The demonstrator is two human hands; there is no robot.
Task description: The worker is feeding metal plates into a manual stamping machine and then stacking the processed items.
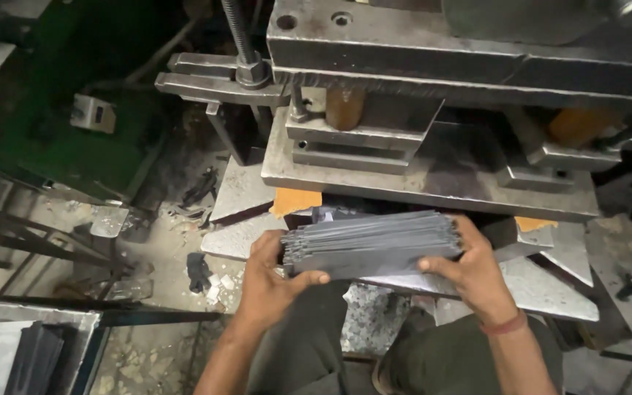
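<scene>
A thick stack of thin grey metal sheets (372, 243) is held edge-on between both hands, just in front of the lower plate of a heavy steel press (433, 110) and above the person's lap. The sheets are roughly aligned, with the edges fanned slightly along the top. The left hand (272, 281) clasps the stack's left end, thumb laid across the front face and fingers wrapped behind. The right hand (473, 271) clasps the right end in the same way, thumb on the front face, fingers curled over the top rear edge; a reddish band (504, 325) sits on that wrist. Directly behind the stack, the press bed (433, 179) carries stepped steel blocks, and an orange-brown pad (294, 199) shows at its left front corner, another at the right. A threaded rod with nut (246, 58) rises at the press's upper left. Flat angular steel plates (550, 285) lie beneath and to either side of the stack. The floor (162, 256) at left is littered with metal scraps. Dark steel bars (31, 241) run across the left side, and the corner of a grey metal tray (9, 344) shows at lower left.
</scene>
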